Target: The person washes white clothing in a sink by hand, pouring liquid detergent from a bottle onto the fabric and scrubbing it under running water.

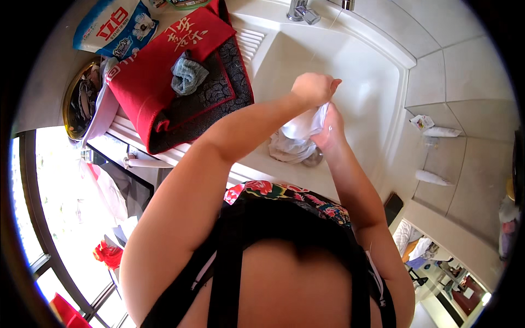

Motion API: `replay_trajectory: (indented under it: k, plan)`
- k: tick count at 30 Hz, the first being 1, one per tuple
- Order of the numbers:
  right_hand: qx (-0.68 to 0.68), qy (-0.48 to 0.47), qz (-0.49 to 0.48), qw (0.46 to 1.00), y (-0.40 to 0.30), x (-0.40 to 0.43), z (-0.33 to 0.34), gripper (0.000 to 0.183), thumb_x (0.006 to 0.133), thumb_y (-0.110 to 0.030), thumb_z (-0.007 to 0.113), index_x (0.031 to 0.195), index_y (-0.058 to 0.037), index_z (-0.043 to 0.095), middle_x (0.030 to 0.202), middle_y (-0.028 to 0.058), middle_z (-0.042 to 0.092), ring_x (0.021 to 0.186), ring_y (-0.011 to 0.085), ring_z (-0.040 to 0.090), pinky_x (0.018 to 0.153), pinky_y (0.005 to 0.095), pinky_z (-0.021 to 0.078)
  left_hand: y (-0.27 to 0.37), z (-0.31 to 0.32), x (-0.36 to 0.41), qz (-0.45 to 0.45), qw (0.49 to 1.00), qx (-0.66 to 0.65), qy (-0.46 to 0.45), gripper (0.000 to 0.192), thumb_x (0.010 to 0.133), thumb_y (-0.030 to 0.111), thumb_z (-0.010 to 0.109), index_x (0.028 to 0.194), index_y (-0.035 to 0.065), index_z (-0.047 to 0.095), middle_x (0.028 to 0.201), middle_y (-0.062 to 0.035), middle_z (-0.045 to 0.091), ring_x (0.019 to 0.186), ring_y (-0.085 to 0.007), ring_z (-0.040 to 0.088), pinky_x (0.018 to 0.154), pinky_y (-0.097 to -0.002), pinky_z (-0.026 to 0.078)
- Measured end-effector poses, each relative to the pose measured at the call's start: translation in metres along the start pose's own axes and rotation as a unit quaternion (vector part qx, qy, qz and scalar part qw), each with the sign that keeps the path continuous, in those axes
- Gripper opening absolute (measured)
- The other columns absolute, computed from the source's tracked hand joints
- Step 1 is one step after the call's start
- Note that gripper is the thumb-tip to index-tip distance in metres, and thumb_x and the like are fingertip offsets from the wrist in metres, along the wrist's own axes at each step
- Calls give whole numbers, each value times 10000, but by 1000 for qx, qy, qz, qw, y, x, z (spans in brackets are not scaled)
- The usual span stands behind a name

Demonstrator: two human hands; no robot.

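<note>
Over the white laundry sink (369,106), both hands hold a wet-looking white cloth (301,123). My left hand (313,88) is closed in a fist on its upper end, with the knuckles up. Slightly lower, my right hand (331,127) grips the cloth's right side; some wet foam or water shows on the skin. The cloth hangs down over an off-white bunched fabric (293,149) near the sink's front wall. A clear, rounded thing (315,158) beside that fabric is partly hidden and hard to make out.
A red mat (139,90) lies folded on the ribbed washboard (250,43), with a grey-blue crumpled cloth (188,76) on top. Left are a detergent bag (115,30) and a basin (100,108). A chrome faucet (301,12) stands behind; white tubes (441,132) and a phone (393,207) sit right.
</note>
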State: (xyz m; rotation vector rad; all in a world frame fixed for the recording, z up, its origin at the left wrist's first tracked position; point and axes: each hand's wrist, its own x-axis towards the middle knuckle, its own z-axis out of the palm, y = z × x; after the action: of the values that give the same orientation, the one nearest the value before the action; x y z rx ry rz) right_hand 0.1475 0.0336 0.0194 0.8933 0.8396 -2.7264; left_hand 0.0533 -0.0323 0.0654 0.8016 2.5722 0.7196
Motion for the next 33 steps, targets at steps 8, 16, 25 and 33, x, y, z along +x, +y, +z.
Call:
replay_trajectory:
  k: [8,16,25,33]
  plan:
    - [-10,58,-17,998,-9,7,5,237,866,-289,434,850,-75,536,746,39,556,717,175,556,649,348,474,-14,14,-4,13,999,-45,25,259,821,291,475,831,60,592,718,-164,614,646,-293,606,616,-425,456]
    - [-55,-72,-157,984,-28,-29,21,184,866,-239,540,846,-56,546,773,4,517,715,105,501,660,272,427,-18,-11,-39,-20,942,-324,84,329,858,294,533,863,-27,605,662,-97,601,611,-173,577,598,-305,464]
    - [-225,-106,-313,917,-73,-35,5,256,795,-26,618,1035,-14,531,837,-25,447,804,67,424,746,225,378,-50,-30,-55,10,754,-654,-51,256,813,76,597,1043,4,511,903,-40,590,821,-113,559,761,-243,441]
    - [-364,-58,-253,895,-67,-34,10,320,836,-153,598,1109,1,530,948,11,523,832,66,461,764,239,399,-52,-34,-59,-2,647,-759,-74,227,861,134,532,1038,-7,514,925,-75,601,864,-164,579,789,-286,452]
